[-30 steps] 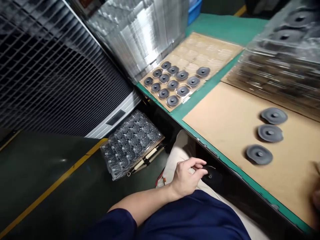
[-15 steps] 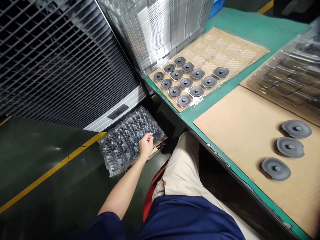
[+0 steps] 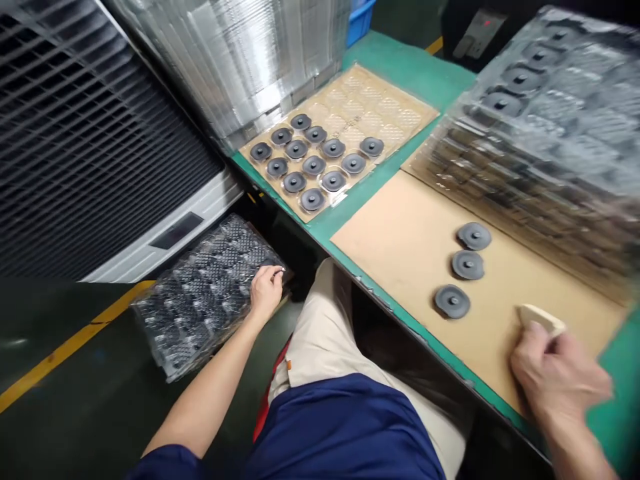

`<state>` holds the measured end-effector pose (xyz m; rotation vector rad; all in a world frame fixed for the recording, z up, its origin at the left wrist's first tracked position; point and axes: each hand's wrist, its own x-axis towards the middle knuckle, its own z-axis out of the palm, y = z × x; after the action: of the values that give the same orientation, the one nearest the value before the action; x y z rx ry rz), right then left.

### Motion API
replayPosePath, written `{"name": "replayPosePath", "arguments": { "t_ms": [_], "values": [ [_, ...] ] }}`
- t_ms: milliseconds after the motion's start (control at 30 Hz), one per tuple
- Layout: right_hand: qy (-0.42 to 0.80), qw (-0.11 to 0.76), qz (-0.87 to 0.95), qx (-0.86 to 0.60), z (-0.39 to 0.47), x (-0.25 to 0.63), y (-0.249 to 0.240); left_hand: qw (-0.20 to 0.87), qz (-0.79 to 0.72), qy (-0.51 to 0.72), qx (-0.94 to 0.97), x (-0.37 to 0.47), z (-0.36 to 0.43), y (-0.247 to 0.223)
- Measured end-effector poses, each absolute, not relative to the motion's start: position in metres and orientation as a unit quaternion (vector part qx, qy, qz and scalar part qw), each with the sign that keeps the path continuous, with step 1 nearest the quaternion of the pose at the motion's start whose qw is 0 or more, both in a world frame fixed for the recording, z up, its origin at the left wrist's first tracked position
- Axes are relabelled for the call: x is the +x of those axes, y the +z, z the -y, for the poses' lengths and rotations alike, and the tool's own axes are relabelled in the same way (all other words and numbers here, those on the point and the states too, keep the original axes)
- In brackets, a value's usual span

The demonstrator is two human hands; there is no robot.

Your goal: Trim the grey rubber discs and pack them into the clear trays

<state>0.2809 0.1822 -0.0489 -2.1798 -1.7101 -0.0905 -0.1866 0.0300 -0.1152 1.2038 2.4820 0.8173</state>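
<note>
My left hand [image 3: 267, 292] reaches down to the corner of a clear plastic tray [image 3: 200, 283] low beside the table. Its thumb and fingers are pinched together; what lies between them is hidden. On the right, my right hand [image 3: 557, 377] is closed round a small cream-coloured block [image 3: 543, 320], just over a brown cardboard sheet [image 3: 390, 233]. Left of that hand, three grey round parts with centre knobs sit on the cardboard: a far one [image 3: 475, 235], a middle one [image 3: 468, 265] and a near one [image 3: 453, 301].
Several similar grey parts fill part of a clear tray [image 3: 350, 120] on the green table [image 3: 400, 63]. Stacked clear trays [image 3: 530, 133] stand at the right, and a tall stack [image 3: 250, 60] stands behind. A large grille [image 3: 95, 133] rises on the left. My legs press near the table edge.
My right hand has come into view at the right with the cream block. The view has swung rightward. My left hand stays at the low tray's corner, its fingers now over the part there.
</note>
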Motion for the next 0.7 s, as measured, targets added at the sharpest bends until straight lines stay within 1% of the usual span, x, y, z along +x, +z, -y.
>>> {"name": "replayPosePath", "arguments": {
  "t_ms": [67,200,333,500,700],
  "values": [
    [-0.04,0.182,0.602,-0.777,-0.185,0.282,-0.05,0.135,-0.812,0.333,0.459,-0.151,-0.043,-0.1],
    [-0.052,0.152,0.617,-0.77,-0.186,0.289,-0.056,0.156,-0.701,0.43,0.547,-0.074,-0.08,-0.061],
    [-0.046,0.145,0.619,-0.77,-0.186,0.296,-0.06,0.197,-0.591,0.453,0.638,0.0,-0.124,-0.037],
    [0.005,0.166,0.608,-0.777,-0.185,0.295,-0.058,0.222,-0.552,0.42,0.686,0.062,-0.158,-0.043],
    [0.119,0.239,0.567,-0.779,-0.186,0.292,-0.048,0.266,-0.518,0.391,0.712,0.068,-0.158,-0.054]
  ]
}}
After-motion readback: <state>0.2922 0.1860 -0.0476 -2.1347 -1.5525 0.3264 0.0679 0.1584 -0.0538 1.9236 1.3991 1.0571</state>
